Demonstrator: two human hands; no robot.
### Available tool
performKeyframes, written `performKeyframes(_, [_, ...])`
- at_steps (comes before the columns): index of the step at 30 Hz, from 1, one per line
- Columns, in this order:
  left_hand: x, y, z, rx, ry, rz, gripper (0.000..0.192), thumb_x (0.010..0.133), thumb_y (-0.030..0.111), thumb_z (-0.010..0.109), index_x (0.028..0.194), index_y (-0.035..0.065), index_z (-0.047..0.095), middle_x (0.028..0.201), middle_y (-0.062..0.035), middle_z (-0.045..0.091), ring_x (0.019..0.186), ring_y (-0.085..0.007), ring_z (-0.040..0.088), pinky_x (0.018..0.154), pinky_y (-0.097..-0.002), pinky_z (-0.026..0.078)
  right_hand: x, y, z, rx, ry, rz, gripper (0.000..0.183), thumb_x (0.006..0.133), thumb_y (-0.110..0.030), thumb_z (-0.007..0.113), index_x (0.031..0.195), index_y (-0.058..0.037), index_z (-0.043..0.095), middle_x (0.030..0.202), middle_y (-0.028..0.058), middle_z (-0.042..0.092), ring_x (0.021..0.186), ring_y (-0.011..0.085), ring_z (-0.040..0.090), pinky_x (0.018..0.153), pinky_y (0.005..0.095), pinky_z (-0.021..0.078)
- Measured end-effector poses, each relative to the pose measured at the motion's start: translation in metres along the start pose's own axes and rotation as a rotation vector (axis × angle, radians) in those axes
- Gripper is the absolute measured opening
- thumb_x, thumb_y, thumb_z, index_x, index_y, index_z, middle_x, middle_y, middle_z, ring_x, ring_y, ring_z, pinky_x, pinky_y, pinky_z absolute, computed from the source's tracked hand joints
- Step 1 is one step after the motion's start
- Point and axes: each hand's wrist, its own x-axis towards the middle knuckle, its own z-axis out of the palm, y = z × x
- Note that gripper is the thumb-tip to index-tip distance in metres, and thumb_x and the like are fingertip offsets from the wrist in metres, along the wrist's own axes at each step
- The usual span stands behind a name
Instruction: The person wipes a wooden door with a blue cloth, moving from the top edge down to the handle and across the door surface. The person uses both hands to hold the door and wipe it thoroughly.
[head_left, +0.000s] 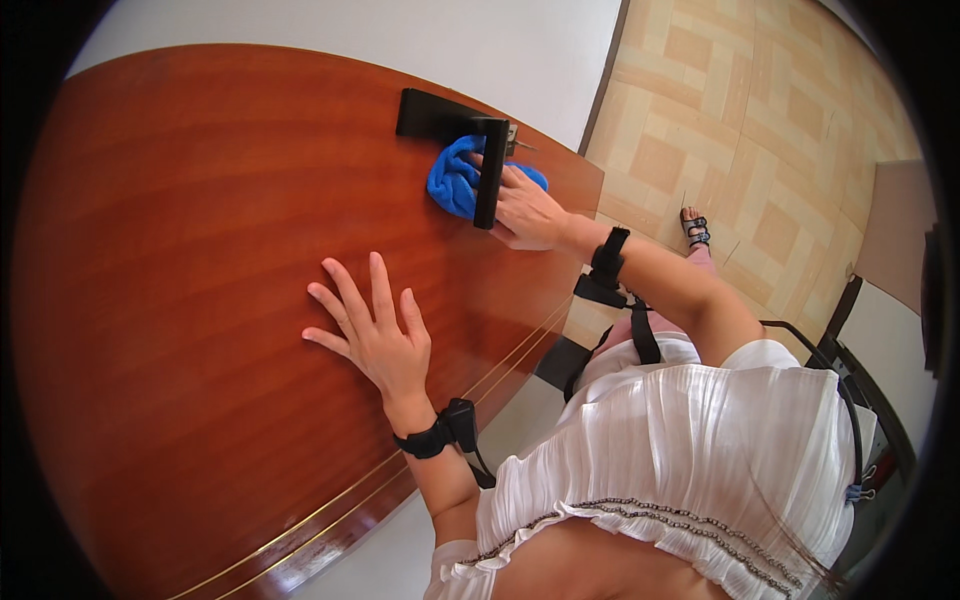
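Observation:
A reddish-brown wooden door (225, 247) fills the left and middle of the view. My left hand (379, 337) lies against its surface, palm down with the fingers spread, and holds nothing. Near the door's upper edge is a black lever handle (491, 172) on a black plate (435, 114). My right hand (529, 210) presses a blue cloth (452, 180) against the door behind the lever, its fingers partly hidden by lever and cloth. A key (523, 144) sticks out of a lock beside the handle.
A pale wall (375, 37) runs beyond the door. At the right lies a tan patterned tile floor (750, 150), with my sandaled foot (696, 227) on it. Black straps with small devices sit on both wrists. A dark-framed object with binder clips (859, 493) is at the lower right.

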Motion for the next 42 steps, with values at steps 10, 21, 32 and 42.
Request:
performKeyframes(10, [-0.005,-0.004,0.007,0.092,-0.026,-0.027,0.057,0.098,0.035,0.059,0.153,0.0244,0.050,0.168,-0.0140,0.028,0.158,-0.0381,0.007,0.113,-0.0678,-0.021,-0.043,0.026,0.053,-0.022,-0.036,0.151,0.052,0.072,-0.006,0.077,0.121,-0.0091,0.062,0.152,0.0156,0.047,0.143,0.0360,0.038,0.099,0.0488,0.0428])
performKeyframes(21, [0.001,0.009,0.006,-0.010,0.010,-0.056,0.061,0.094,0.029,0.063,0.153,0.0192,0.049,0.168,-0.0194,0.022,0.158,-0.0411,-0.001,0.111,-0.0671,-0.025,-0.038,0.093,0.013,1.228,0.056,1.260,0.048,0.081,0.004,0.049,0.128,-0.0014,0.062,0.091,0.0177,0.070,0.079,0.0281,0.071,0.067,0.0392,0.0559])
performKeyframes(32, [0.042,0.066,0.022,-0.455,-0.075,0.048,0.056,0.092,0.011,0.066,0.147,0.0087,0.054,0.159,-0.0187,0.041,0.151,-0.0375,0.033,0.123,-0.0573,0.019,0.036,0.096,-0.053,0.316,-0.145,0.711,0.031,0.074,-0.003,0.057,0.100,-0.0055,0.075,0.087,0.0213,0.072,0.082,0.0414,0.068,0.074,0.0457,0.0543])
performKeyframes(42, [0.056,0.099,0.059,-0.551,-0.145,-0.100,0.049,0.095,0.022,0.068,0.137,-0.0002,0.057,0.128,-0.0186,0.066,0.121,-0.0367,0.059,0.104,-0.0460,0.046,0.120,0.050,-0.114,0.499,-0.158,0.406,0.028,0.075,-0.005,0.057,0.093,-0.0076,0.078,0.080,0.0192,0.071,0.073,0.0392,0.067,0.067,0.0437,0.0535])
